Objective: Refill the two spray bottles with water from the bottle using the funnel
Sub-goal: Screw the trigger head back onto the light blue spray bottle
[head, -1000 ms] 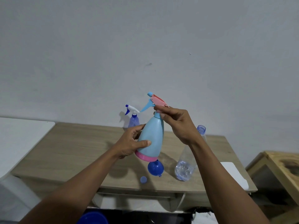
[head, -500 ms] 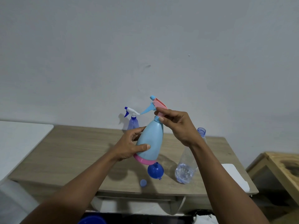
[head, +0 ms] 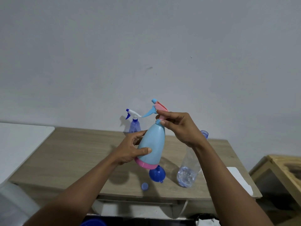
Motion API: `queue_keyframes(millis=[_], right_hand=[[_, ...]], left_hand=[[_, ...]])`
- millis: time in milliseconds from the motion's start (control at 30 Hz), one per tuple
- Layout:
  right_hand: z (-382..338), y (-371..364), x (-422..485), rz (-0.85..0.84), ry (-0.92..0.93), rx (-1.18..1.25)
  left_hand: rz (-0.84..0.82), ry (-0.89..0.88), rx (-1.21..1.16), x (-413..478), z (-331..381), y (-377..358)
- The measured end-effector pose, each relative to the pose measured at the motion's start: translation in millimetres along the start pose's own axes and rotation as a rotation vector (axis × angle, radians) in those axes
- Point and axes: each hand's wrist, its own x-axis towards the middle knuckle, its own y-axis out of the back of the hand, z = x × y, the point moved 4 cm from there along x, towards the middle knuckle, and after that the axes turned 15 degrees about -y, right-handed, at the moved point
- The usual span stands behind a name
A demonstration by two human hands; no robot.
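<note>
While the left hand grips the body of the light-blue spray bottle, held tilted above the wooden table, the right hand pinches its pink trigger head at the neck. On the table stand the blue funnel, the uncapped water bottle and the translucent blue spray bottle.

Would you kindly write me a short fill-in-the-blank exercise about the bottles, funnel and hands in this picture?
The left hand holds the body and the right hand pinches the neck of the light blue spray bottle, whose base ring is ____.
The funnel on the table is ____ in colour.
The clear water bottle stands with its cap ____.
The small translucent spray bottle stands at the back of the table, close to the ____.
Missing words: pink; blue; off; wall.
</note>
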Motion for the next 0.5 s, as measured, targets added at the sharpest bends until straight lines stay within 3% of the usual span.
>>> queue_keyframes(millis=[200,367,500], right_hand=[[2.6,-7.4,0.6,0.169,0.103,-0.178],[2.2,-3.0,-6.1,-0.06,-0.011,-0.139],[-0.4,-4.6,-5.1,0.001,0.008,-0.141]], left_hand=[[-0.002,-0.003,0.032,-2.1,-3.1,-1.2],[0.009,0.016,0.026,-2.7,-3.3,2.8],[0.017,0.006,0.067,-4.1,-3.0,1.7]])
